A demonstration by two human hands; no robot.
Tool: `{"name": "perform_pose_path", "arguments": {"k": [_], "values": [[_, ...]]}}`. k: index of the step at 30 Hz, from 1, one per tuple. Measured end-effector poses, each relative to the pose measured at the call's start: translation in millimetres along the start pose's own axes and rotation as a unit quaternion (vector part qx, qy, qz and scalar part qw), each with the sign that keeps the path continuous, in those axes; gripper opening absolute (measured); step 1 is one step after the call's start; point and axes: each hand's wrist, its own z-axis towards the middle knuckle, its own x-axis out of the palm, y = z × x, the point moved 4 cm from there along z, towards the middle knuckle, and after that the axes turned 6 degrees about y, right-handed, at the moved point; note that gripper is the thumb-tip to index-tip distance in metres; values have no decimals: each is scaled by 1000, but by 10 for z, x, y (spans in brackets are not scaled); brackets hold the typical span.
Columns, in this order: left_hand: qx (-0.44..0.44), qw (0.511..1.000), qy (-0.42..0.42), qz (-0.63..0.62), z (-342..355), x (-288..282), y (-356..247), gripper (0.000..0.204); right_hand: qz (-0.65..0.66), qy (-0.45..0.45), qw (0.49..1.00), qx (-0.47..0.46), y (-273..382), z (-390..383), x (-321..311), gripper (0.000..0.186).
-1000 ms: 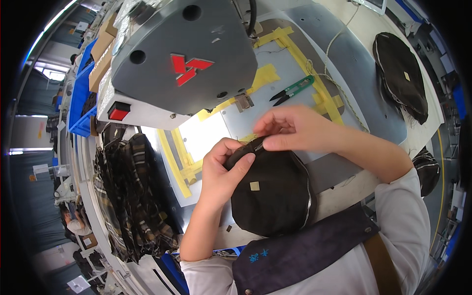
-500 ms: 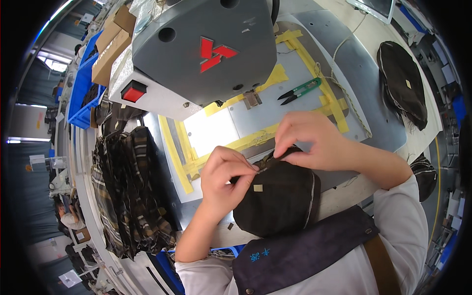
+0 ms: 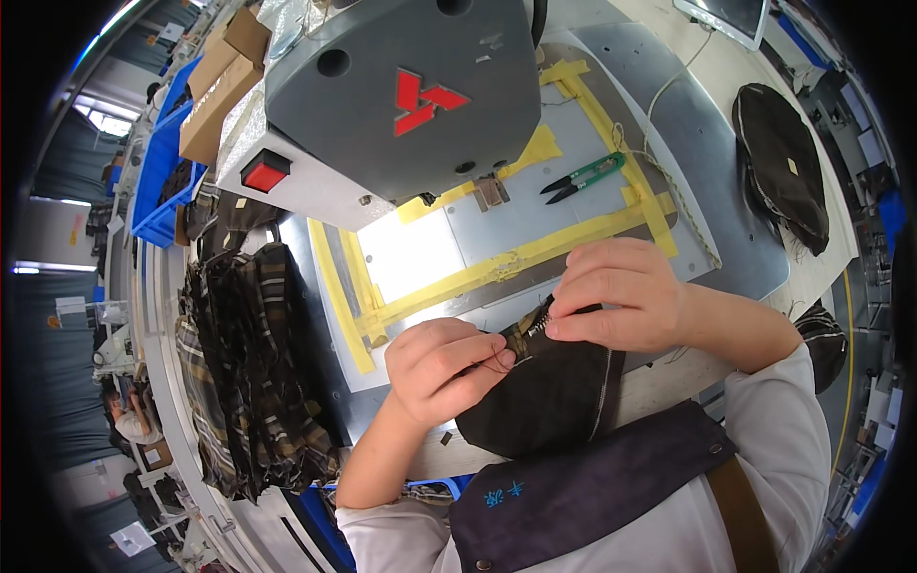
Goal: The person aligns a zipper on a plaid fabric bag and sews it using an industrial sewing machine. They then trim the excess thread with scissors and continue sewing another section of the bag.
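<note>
from the left i see blue bins [image 3: 158,181] and a heap of dark plaid fabric [image 3: 244,372] at the edge of the desk [image 3: 669,124], then the grey sewing machine [image 3: 392,105] over a metal plate edged with yellow tape [image 3: 506,263], green snips [image 3: 583,179] beyond. my left hand [image 3: 444,368] pinches the dark cap piece [image 3: 549,392] at its near edge; my right hand [image 3: 616,296] grips its top. it lies at the desk's front edge, long axis running left-low to right-high.
</note>
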Motion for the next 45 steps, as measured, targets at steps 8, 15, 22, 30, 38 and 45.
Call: {"name": "perform_pose_path", "arguments": {"k": [8, 15, 22, 30, 38, 45], "values": [[27, 998, 12, 60, 55, -38, -77, 23, 32, -15, 998, 55, 1, -1, 27, 31], [54, 994, 12, 97, 84, -75, -132, 20, 48, -37, 992, 115, -15, -48, 14, 38], [57, 992, -2, 108, 38, -2, -118, 19, 48, -37, 996, 62, 6, -22, 67, 26], [19, 997, -4, 78, -34, 72, -30, 21, -21, -40, 999, -23, 44, -12, -4, 16], [7, 998, 0, 60, -26, 110, 17, 21, -31, -37, 999, -25, 9, -41, -13, 17], [-60, 995, 24, 69, 14, 338, -136, 25, -103, -1, 986, 131, -154, -23, -16, 17]]}}
